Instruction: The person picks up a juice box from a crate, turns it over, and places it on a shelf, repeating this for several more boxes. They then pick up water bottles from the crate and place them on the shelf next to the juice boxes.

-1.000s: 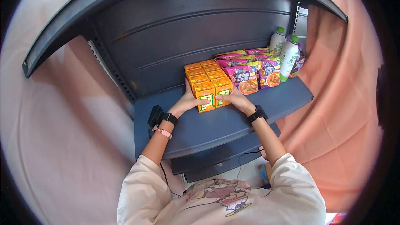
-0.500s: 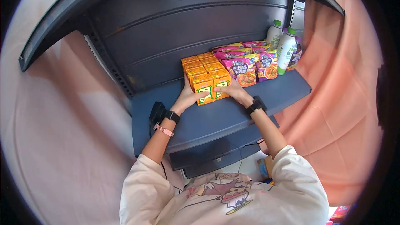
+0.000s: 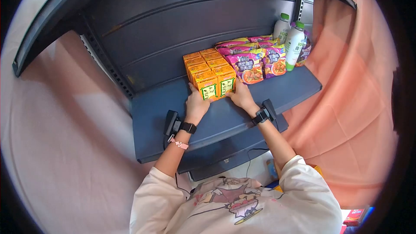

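Observation:
Two rows of orange cartons (image 3: 207,72) with green-framed labels stand packed together on the dark shelf (image 3: 160,112). My left hand (image 3: 198,105) is at the front left corner of the block, fingers along its side and thumb near the bottom of the front. On the opposite corner, my right hand (image 3: 242,96) grips the right side, its thumb by the lower front edge. The cartons hide some fingertips. Just right of the block sit pink and purple instant noodle packets (image 3: 247,68), close to my right hand.
White bottles with green caps (image 3: 296,43) stand at the shelf's right end, with a purple packet (image 3: 306,51) behind. A dark back panel (image 3: 173,26) rises behind everything. Pinkish cloth (image 3: 338,112) hangs on both sides. A lower shelf (image 3: 208,167) shows beneath.
My thumbs have slid from the carton fronts down toward the lower edges, and both hands sit lower and nearer the corners. The view has shifted slightly; the cartons remain in their block.

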`<state>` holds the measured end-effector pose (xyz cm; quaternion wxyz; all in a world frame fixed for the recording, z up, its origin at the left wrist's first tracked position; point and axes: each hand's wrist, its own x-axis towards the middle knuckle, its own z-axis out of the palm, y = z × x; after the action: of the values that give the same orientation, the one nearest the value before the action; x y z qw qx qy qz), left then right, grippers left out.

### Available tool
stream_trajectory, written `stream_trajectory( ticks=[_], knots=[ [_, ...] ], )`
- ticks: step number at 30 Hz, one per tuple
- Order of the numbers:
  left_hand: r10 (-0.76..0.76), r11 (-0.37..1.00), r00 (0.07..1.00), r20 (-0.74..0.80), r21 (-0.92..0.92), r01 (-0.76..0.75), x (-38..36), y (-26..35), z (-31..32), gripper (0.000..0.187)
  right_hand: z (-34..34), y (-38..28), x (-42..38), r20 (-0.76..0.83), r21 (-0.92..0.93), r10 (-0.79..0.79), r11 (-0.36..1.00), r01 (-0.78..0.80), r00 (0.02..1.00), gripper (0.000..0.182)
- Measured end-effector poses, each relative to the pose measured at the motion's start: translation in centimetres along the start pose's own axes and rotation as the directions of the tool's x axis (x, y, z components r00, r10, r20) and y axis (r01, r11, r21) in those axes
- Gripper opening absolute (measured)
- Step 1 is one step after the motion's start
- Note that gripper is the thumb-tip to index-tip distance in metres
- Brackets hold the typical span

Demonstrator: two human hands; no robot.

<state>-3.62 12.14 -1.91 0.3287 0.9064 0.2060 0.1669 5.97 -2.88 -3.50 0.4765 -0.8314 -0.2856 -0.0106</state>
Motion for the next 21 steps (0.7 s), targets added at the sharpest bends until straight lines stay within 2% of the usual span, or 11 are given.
stream_trajectory(
  ticks=[3, 8, 10, 12, 14, 15, 17, 18, 19, 20, 21],
  knots=[
    [-0.001, 1.0, 1.0, -0.012, -0.024, 0.001, 0.0, -0.4, 0.3, 0.08, 0.1, 0.6, 0.0, 0.005, 0.07, -0.051, 0.996, 0.05, 0.999, 0.045],
    [0.01, 0.998, 1.0, 0.006, -0.069, -0.009, 0.1, -0.1, -0.1, 0.059, -0.3, 0.6, 0.3, 0.052, 0.026, -0.062, 0.998, 0.061, 0.997, 0.043],
    [0.099, 0.991, 0.995, 0.014, -0.097, -0.097, 0.1, -0.6, -0.1, 0.088, 0.0, 0.9, 0.3, 0.061, 0.102, -0.082, 0.992, 0.075, 0.995, 0.041],
    [0.104, 0.992, 0.994, 0.024, -0.081, -0.102, -0.1, -0.9, 0.0, 0.09, 0.5, 1.6, 0.4, 0.086, 0.121, -0.056, 0.992, 0.046, 0.995, 0.048],
    [0.137, 0.947, 0.988, 0.077, -0.303, -0.107, -0.3, -1.1, 0.1, 0.093, 0.7, 2.0, 0.0, 0.033, 0.305, -0.094, 0.949, 0.079, 0.995, 0.056],
    [0.139, 0.948, 0.988, 0.075, -0.3, -0.11, -0.8, -0.8, 0.2, 0.093, 1.9, 3.9, 0.2, 0.016, 0.43, -0.172, 0.89, 0.149, 0.985, 0.062],
    [0.155, 0.987, 0.96, -0.234, -0.006, -0.161, -3.1, 0.4, 0.9, 0.092, 0.3, 1.9, -2.7, -0.055, 0.385, -0.114, 0.914, 0.126, 0.992, 0.059],
    [0.154, 0.987, 0.96, -0.232, -0.005, -0.159, -4.4, 1.4, 0.9, 0.092, -0.7, 0.6, -4.5, -0.126, 0.34, -0.056, 0.936, 0.096, 0.991, 0.055],
    [0.163, 0.947, 0.965, -0.208, -0.24, -0.212, -6.1, 2.7, 0.7, 0.087, -1.4, -0.2, -5.8, -0.123, 0.34, -0.053, 0.936, 0.092, 0.991, 0.055],
    [0.178, 0.852, 0.967, -0.184, -0.463, -0.245, -7.6, 4.0, 0.7, 0.083, -1.9, -0.8, -7.1, -0.084, 0.512, -0.032, 0.856, 0.071, 0.996, 0.052],
    [0.186, 0.802, 0.974, -0.133, -0.552, -0.228, -8.9, 5.3, 0.9, 0.078, -2.3, -1.2, -8.5, -0.044, 0.665, -0.016, 0.746, 0.041, 0.999, 0.048]
  ],
)
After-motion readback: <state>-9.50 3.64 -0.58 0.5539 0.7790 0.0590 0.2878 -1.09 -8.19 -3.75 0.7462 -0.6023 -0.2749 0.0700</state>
